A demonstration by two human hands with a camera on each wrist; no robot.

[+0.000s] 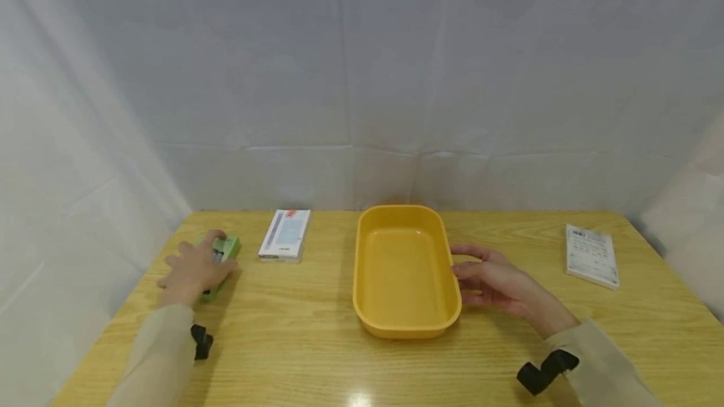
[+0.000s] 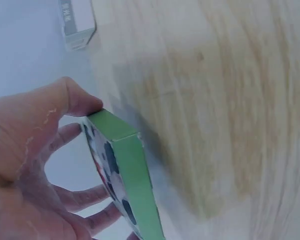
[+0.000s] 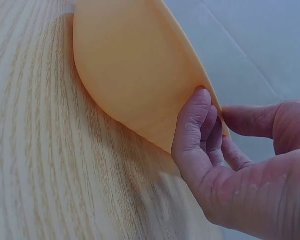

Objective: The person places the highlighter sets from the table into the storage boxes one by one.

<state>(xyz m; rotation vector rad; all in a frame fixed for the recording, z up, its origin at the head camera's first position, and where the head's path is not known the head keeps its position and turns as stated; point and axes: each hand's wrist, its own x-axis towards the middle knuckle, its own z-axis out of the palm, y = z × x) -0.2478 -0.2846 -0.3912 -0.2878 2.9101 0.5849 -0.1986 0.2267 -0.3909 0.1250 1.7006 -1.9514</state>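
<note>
Head view: wooden table (image 1: 283, 344). At left, green box (image 1: 229, 247) under left hand (image 1: 195, 269); contact with table unclear. Nearby, white box (image 1: 285, 235), flat. At centre, yellow tray (image 1: 404, 281), upright; at its right rim, right hand (image 1: 494, 281). Far right, second white box (image 1: 592, 256).

Left wrist view: green box pinched between thumb and fingers, patterned face toward palm.

Right wrist view: tray edge pinched by bent fingers.
</note>
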